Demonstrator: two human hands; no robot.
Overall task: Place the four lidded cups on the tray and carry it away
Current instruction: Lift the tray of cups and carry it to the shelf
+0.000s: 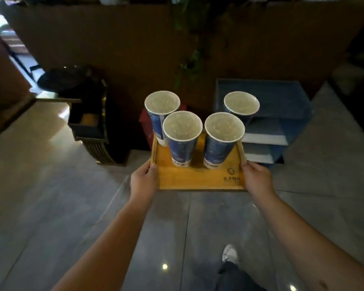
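I hold the wooden tray [198, 179] out in front of me over a grey tiled floor [51, 196], one hand on each short side. My left hand [144, 179] is closed around the tray's left edge near its close corner, thumb lying along the top of the rim and fingers [153, 168] curled under and out of sight. My right hand [257, 179] is clamped the same way on the right edge, its fingers [245, 164] wrapped over the rim beside a printed logo [231, 174]. Four tall blue cups stand upright on the tray, all beyond my fingertips. The near left cup [182, 141] and the near right cup [222, 141] sit side by side in the middle, just apart, between my two hands. The far left cup [161, 114] stands behind the near left one, partly hidden by it, at the tray's far left corner. The far right cup [241, 106] stands at the far right corner, its base hidden behind the near right cup. Each is covered by a pale flat lid. Past my left hand is a dark bin [90, 118]; past my right hand, a blue shelf unit [282, 114]. Below my right forearm a shoe [230, 254] shows on the floor.
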